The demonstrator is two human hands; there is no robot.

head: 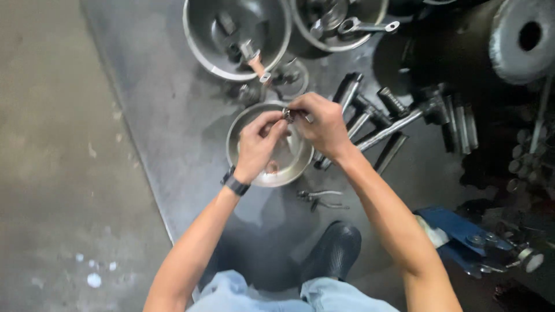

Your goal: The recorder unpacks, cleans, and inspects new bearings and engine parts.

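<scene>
Materials and finishes, workshop floor

Small bright metal part (287, 113) in the fingers; dull brushed-metal bowl (250, 121) beneath the grip; oily dark metal sheet (173, 110) under that; rough matt concrete (52, 150) left.

No packages, labels, signs or screens appear anywhere around the two hands; the metal floor plate, bowls and tools beside them carry none that can be made out.

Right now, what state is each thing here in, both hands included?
Left hand: fingers pinching a small metal part.
Right hand: fingers closed on the same part.
Metal bowl: upright, under the hands.
Pliers: lying loose on the floor.
Spanner: resting across a bowl's rim.
Large pan: upright, parts inside.
</scene>
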